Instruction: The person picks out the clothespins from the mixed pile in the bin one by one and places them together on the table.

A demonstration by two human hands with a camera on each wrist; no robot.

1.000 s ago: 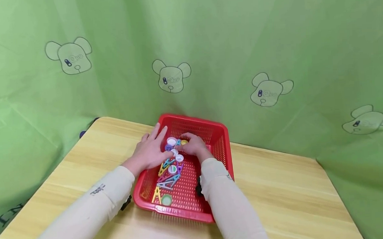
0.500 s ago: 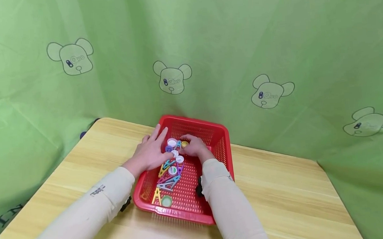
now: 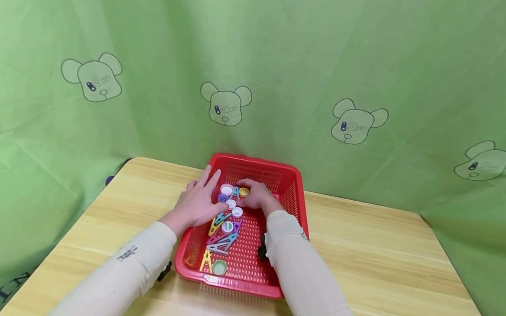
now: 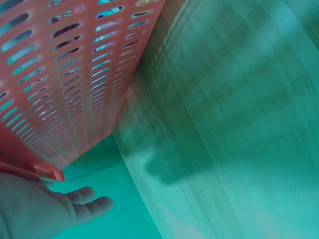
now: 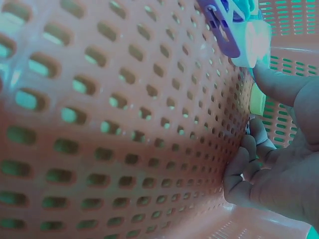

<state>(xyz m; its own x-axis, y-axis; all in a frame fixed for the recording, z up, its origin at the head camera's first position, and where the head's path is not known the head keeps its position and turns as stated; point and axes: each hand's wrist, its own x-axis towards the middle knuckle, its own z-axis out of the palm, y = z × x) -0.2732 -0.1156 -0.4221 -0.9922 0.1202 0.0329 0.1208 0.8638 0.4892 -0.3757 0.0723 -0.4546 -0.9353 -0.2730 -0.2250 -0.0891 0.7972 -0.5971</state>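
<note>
My left hand (image 3: 197, 203) lies across the left rim of a red plastic basket (image 3: 230, 282), fingers spread and fairly straight, its thumb beside a white bottle cap (image 3: 231, 204). Inside the basket, my right hand (image 3: 255, 195) has its thumb and forefinger on either side of a yellow bottle cap (image 3: 243, 192), with no firm pinch visible. A light blue clothespin (image 3: 235, 192) lies left of that cap. The right wrist view shows the thumb close to a white cap (image 5: 251, 45) and the other fingers (image 5: 238, 174) curled near the basket floor; whether the thumb touches cannot be made out.
Along the basket's left side lie several coloured clothespins (image 3: 218, 246), a purple cap (image 3: 222, 197), more white caps (image 3: 237, 212) and a green cap (image 3: 219, 267). The basket stands on a wooden table (image 3: 367, 247) against a green curtain (image 3: 282, 57).
The right hand's thumb has drawn slightly toward me and right, uncovering more of the light blue clothespin and the yellow cap. The left hand stays about where it was.
</note>
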